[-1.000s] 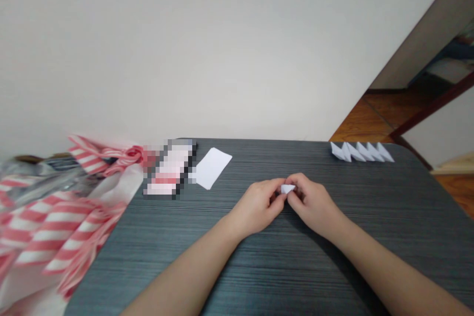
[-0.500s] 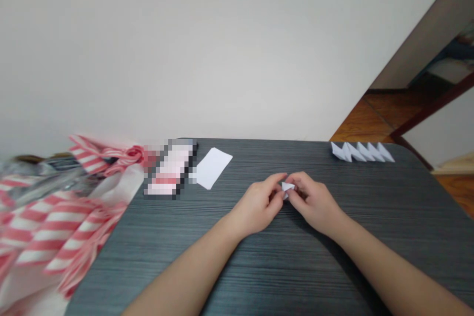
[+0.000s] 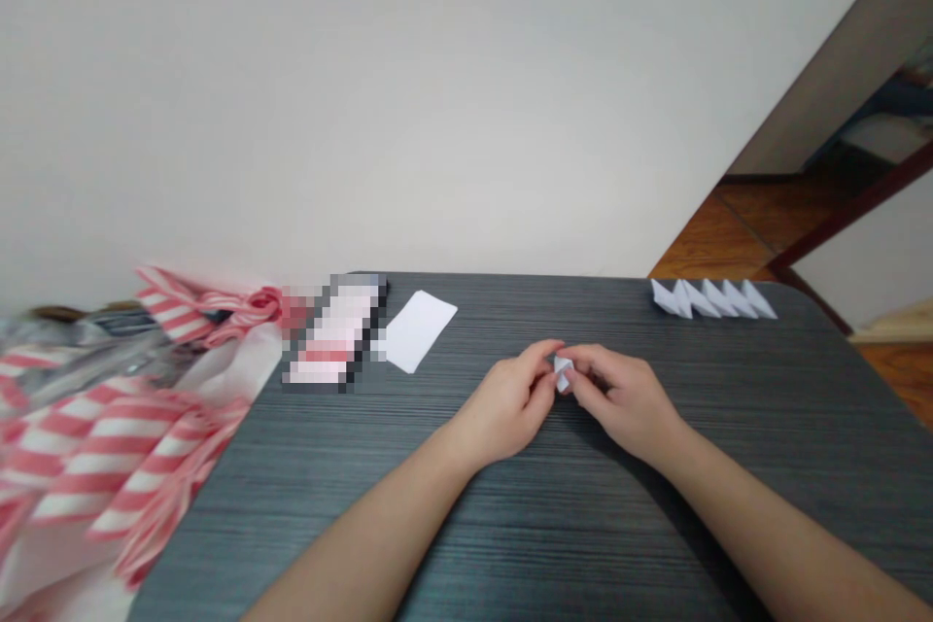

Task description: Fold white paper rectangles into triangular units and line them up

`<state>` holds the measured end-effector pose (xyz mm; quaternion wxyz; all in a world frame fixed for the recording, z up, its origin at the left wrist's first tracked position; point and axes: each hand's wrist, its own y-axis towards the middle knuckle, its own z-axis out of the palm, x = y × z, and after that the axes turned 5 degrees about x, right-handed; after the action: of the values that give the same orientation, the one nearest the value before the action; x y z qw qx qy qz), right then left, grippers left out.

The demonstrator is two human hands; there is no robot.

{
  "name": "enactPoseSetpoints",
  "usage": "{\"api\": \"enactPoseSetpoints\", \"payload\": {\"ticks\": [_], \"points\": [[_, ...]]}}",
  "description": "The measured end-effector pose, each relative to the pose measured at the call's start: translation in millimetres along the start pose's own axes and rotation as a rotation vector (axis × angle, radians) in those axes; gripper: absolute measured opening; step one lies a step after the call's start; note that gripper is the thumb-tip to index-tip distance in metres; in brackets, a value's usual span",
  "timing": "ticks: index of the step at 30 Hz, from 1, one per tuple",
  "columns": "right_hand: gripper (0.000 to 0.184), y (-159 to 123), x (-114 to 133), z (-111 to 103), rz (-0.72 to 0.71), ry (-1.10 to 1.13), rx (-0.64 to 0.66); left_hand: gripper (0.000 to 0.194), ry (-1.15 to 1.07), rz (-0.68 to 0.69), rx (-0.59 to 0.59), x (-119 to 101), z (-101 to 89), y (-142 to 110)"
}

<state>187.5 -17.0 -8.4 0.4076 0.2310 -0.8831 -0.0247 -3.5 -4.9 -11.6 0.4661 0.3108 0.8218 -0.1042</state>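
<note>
A small folded piece of white paper (image 3: 563, 373) is pinched between the fingertips of both hands, and my fingers hide part of it. My left hand (image 3: 508, 405) holds it from the left side, and my right hand (image 3: 621, 405) holds it from the right. Both hands hover just above the dark grey wood-grain table (image 3: 554, 525). Farther away, a flat white paper rectangle (image 3: 417, 331) lies to the left, and a row of several folded white paper pieces (image 3: 712, 299) stands at the far right edge.
A pixelated pink-and-white object (image 3: 333, 331) lies at the table's far left. A bag with red and white stripes (image 3: 109, 447) sits beyond the left edge. A pale wall (image 3: 437, 97) rises behind the table, and a wooden floor (image 3: 729, 233) shows at the right.
The folded paper has turned between my fingers and now shows a narrower shape. My right hand has shifted slightly lower and to the right.
</note>
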Motion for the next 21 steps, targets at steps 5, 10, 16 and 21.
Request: {"api": "enactPoseSetpoints", "payload": {"ticks": [5, 10, 16, 21], "points": [[0.020, 0.9, 1.3, -1.0, -0.013, -0.023, 0.000, 0.026, -0.044, -0.027, 0.013, -5.8, -2.3, 1.0], [0.022, 0.3, -0.7, 0.3, -0.040, -0.054, 0.021, 0.027, 0.000, -0.028, -0.003, -6.6, -3.1, 1.3], [0.026, -1.1, -0.2, 4.5, -0.008, -0.004, 0.075, 0.025, 0.063, -0.034, -0.032, -5.9, -1.2, 1.0], [0.023, -1.3, 1.9, 5.8, 0.013, 0.036, 0.098, 0.025, 0.094, -0.061, -0.042, -5.7, 0.0, 1.1]]}}
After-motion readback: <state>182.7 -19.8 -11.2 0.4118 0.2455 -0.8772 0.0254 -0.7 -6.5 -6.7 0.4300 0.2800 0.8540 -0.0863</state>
